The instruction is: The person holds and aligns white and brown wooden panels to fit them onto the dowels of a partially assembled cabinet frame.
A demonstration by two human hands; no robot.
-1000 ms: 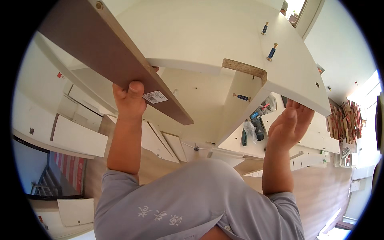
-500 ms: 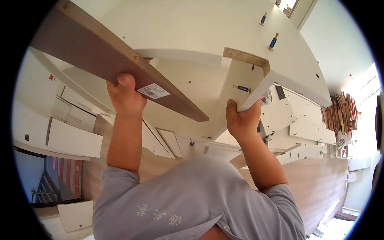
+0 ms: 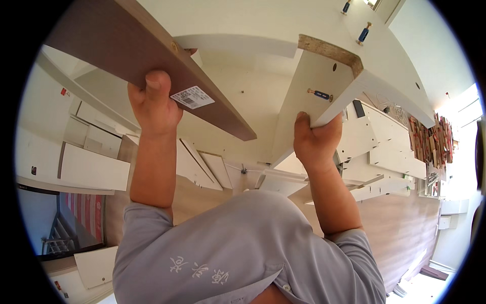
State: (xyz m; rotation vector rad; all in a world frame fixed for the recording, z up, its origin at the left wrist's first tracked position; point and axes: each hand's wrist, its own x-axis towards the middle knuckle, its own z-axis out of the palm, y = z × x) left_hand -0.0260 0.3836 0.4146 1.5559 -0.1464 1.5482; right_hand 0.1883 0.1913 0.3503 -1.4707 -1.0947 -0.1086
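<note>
My left hand (image 3: 157,104) grips the lower edge of a long brown board (image 3: 116,43), thumb on its face beside a white label (image 3: 192,97). The board slants down to the right, and brass-coloured fittings sit in its edge. My right hand (image 3: 318,139) is closed on the lower edge of a white panel (image 3: 324,71) that has a notched corner with bare chipboard. A blue connecting bolt (image 3: 320,94) sticks out of this panel just above my thumb. Two more blue bolts (image 3: 363,34) stand on the white surface above. The fingers behind both boards are hidden.
White panels with drilled holes (image 3: 359,134) lie at the right, near a stack of reddish-brown strips (image 3: 430,139). More white panels (image 3: 93,169) are at the left. A step ladder (image 3: 59,238) shows at the lower left. Wooden floor (image 3: 400,223) extends to the right.
Both hands and the boards they hold have shifted upward in view. The brown board has moved slightly left, the notched white panel slightly right. Both grips stay the same.
</note>
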